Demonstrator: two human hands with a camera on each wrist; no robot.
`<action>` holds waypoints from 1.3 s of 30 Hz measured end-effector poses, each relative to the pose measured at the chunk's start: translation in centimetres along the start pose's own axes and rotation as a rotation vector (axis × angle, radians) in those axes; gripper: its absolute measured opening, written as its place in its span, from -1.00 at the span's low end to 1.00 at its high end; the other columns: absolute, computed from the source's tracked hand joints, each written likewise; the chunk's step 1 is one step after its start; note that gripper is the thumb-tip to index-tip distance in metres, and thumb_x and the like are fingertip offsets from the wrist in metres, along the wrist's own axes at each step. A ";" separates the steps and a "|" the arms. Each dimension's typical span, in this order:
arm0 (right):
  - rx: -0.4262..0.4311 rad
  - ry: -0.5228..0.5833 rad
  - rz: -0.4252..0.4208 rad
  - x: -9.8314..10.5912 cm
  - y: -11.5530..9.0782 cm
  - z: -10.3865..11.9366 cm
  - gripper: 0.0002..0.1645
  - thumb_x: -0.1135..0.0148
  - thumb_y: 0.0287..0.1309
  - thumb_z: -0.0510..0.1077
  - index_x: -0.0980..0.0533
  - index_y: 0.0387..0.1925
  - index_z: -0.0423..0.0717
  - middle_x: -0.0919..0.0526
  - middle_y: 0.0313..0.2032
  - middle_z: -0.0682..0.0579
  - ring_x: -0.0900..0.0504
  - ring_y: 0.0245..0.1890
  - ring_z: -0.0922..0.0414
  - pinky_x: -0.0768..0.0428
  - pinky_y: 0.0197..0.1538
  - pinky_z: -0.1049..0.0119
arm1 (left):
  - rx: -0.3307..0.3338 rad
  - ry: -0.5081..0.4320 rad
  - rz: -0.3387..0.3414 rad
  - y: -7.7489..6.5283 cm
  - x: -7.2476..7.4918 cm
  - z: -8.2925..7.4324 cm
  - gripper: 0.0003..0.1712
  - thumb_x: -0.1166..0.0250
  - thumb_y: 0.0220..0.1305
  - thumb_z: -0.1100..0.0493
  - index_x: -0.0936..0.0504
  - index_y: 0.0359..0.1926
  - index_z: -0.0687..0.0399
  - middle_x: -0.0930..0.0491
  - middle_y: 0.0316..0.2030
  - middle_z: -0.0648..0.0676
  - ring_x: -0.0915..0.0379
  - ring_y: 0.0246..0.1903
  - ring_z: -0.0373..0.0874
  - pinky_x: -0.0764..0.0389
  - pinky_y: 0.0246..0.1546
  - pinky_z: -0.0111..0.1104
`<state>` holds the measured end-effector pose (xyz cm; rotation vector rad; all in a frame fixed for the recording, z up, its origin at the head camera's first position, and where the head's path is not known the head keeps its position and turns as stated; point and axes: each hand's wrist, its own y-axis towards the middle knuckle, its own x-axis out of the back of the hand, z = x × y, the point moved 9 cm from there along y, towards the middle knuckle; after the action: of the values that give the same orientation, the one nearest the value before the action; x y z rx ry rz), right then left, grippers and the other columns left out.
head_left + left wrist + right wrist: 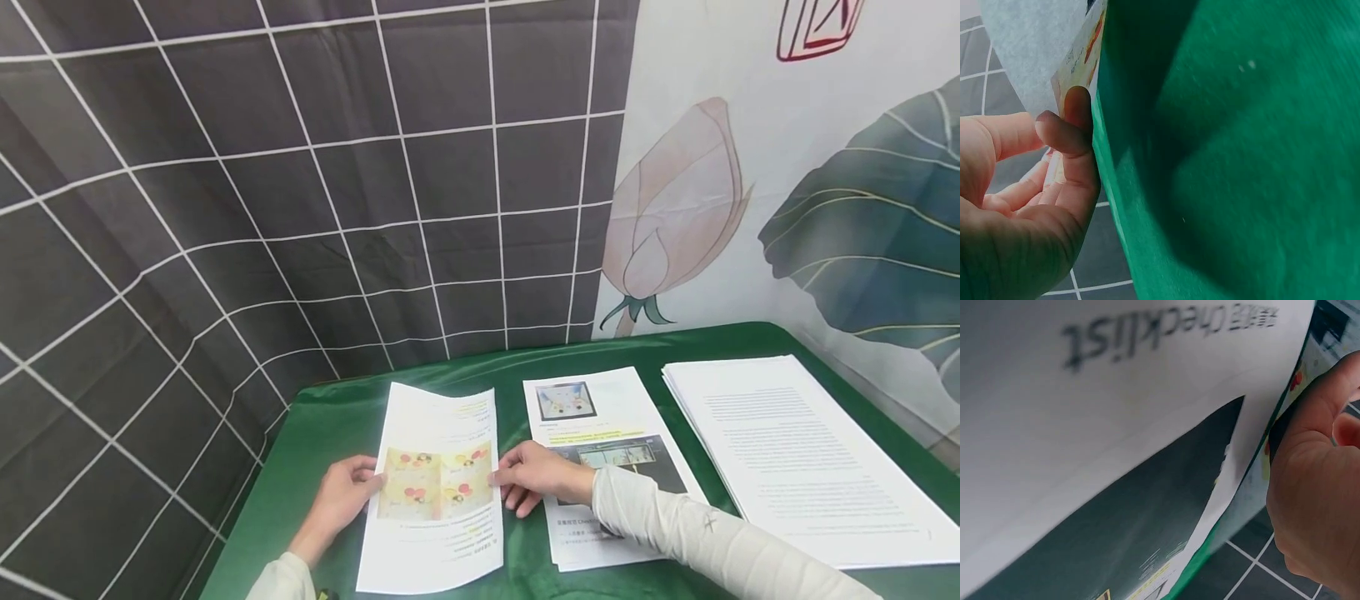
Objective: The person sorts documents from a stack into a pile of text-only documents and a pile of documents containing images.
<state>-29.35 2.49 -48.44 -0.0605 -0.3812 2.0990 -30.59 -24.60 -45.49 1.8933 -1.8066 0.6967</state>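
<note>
Between both hands is a printed sheet of paper [431,425] with a yellowish picture block across its middle; its text looks upside down in the head view. My left hand [341,504] pinches the sheet's left edge between thumb and fingers. In the left wrist view, the left hand [1041,169] grips the paper edge [1079,69]. At the sheet's right edge, my right hand [540,473] pinches it near mid-height. Under the right forearm lies a stack of printed pages [600,542] with dark pictures and yellow highlighting. Its "Checklist" heading fills the right wrist view, beside the right hand [1319,469].
A thicker stack of text pages [795,467] lies at the right on the green tablecloth [322,425]. Behind the table hang a dark grid-patterned cloth [450,183] and a white cloth with a lotus print [675,208].
</note>
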 end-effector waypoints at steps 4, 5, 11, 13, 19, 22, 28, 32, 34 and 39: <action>0.012 -0.046 -0.027 0.4 -0.1 -0.2 -0.75 -0.28 0.14 -0.11 -0.53 -0.52 -0.22 -0.56 -0.69 -0.02 -0.53 -0.75 0.23 -0.60 -0.60 0.31 | -0.013 -0.001 0.002 0.1 -0.3 -0.5 -0.63 -0.31 0.07 0.29 -0.57 -0.08 0.42 -0.64 -0.43 0.11 -0.55 -0.49 -0.15 -0.54 -0.57 -0.36; 0.018 -0.052 -0.036 0.6 -0.2 -0.2 -0.75 -0.27 0.14 -0.11 -0.52 -0.52 -0.22 -0.57 -0.70 -0.02 -0.53 -0.75 0.23 -0.60 -0.60 0.31 | -0.011 -0.003 0.003 0.2 -0.3 -0.5 -0.62 -0.32 0.07 0.28 -0.57 -0.07 0.41 -0.64 -0.42 0.10 -0.56 -0.48 -0.15 -0.54 -0.56 -0.36; 0.054 -0.074 -0.082 2.2 -1.0 0.4 -0.75 -0.25 0.16 -0.11 -0.51 -0.49 -0.23 -0.56 -0.70 -0.03 -0.53 -0.75 0.22 -0.57 -0.62 0.36 | 0.001 -0.028 0.016 0.6 -0.5 -0.9 -0.62 -0.32 0.11 0.28 -0.55 -0.05 0.40 -0.63 -0.44 0.09 -0.53 -0.51 -0.15 -0.53 -0.57 -0.36; 0.062 -0.078 -0.094 2.8 -1.2 0.6 -0.74 -0.25 0.16 -0.10 -0.50 -0.48 -0.23 -0.55 -0.72 -0.03 -0.52 -0.77 0.23 -0.55 -0.64 0.38 | -0.002 -0.049 0.026 0.8 -0.7 -1.2 -0.62 -0.32 0.12 0.27 -0.55 -0.05 0.39 -0.63 -0.44 0.08 -0.50 -0.55 -0.15 -0.51 -0.60 -0.37; 0.080 -0.127 -0.144 4.3 -2.2 0.8 -0.72 -0.26 0.15 -0.08 -0.47 -0.49 -0.20 -0.54 -0.75 -0.01 -0.49 -0.79 0.22 -0.53 -0.66 0.38 | -0.022 -0.103 0.060 1.1 -1.4 -2.6 -0.64 -0.32 0.14 0.26 -0.56 -0.05 0.37 -0.64 -0.43 0.08 -0.47 -0.59 -0.13 -0.48 -0.62 -0.38; 0.073 -0.144 -0.169 5.0 -2.8 0.7 -0.71 -0.26 0.15 -0.07 -0.44 -0.50 -0.19 -0.53 -0.75 0.00 -0.49 -0.79 0.22 -0.53 -0.66 0.37 | -0.026 -0.120 0.069 1.3 -1.9 -3.5 -0.65 -0.32 0.14 0.26 -0.56 -0.06 0.35 -0.63 -0.43 0.08 -0.46 -0.59 -0.13 -0.47 -0.61 -0.38; 0.070 -0.171 -0.208 6.7 -4.1 0.8 -0.76 -0.24 0.17 -0.07 -0.48 -0.37 -0.20 -0.58 -0.69 0.01 -0.53 -0.73 0.20 -0.54 -0.66 0.35 | -0.039 -0.146 0.097 1.7 -3.5 -5.0 -0.66 -0.33 0.11 0.24 -0.58 -0.08 0.31 -0.62 -0.49 0.06 -0.39 -0.67 -0.13 -0.42 -0.63 -0.38; 0.072 -0.197 -0.248 8.5 -5.2 1.1 -0.76 -0.22 0.18 -0.07 -0.51 -0.31 -0.21 -0.61 -0.65 0.02 -0.55 -0.67 0.17 -0.51 -0.68 0.37 | -0.056 -0.142 0.122 2.1 -4.6 -6.1 -0.65 -0.34 0.11 0.21 -0.58 -0.07 0.28 -0.60 -0.52 0.04 -0.36 -0.70 -0.13 -0.39 -0.64 -0.38; 0.068 -0.201 -0.267 9.4 -5.7 1.2 -0.74 -0.21 0.18 -0.07 -0.52 -0.28 -0.22 -0.62 -0.63 0.02 -0.55 -0.65 0.16 -0.51 -0.67 0.37 | -0.068 -0.139 0.127 2.3 -5.0 -6.9 -0.65 -0.35 0.10 0.21 -0.58 -0.08 0.28 -0.59 -0.53 0.04 -0.36 -0.70 -0.13 -0.40 -0.63 -0.37; 0.052 -0.198 -0.319 11.9 -7.4 1.4 -0.70 -0.20 0.20 -0.05 -0.52 -0.22 -0.23 -0.62 -0.57 0.00 -0.54 -0.58 0.14 -0.52 -0.63 0.35 | -0.112 -0.150 0.159 2.7 -6.4 -9.1 -0.66 -0.37 0.10 0.18 -0.58 -0.13 0.28 -0.57 -0.55 0.05 -0.38 -0.68 -0.10 -0.43 -0.62 -0.32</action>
<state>-29.84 15.76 -43.66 0.2267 -0.4251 1.8022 -34.04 -14.08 -42.48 1.7854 -2.0617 0.5043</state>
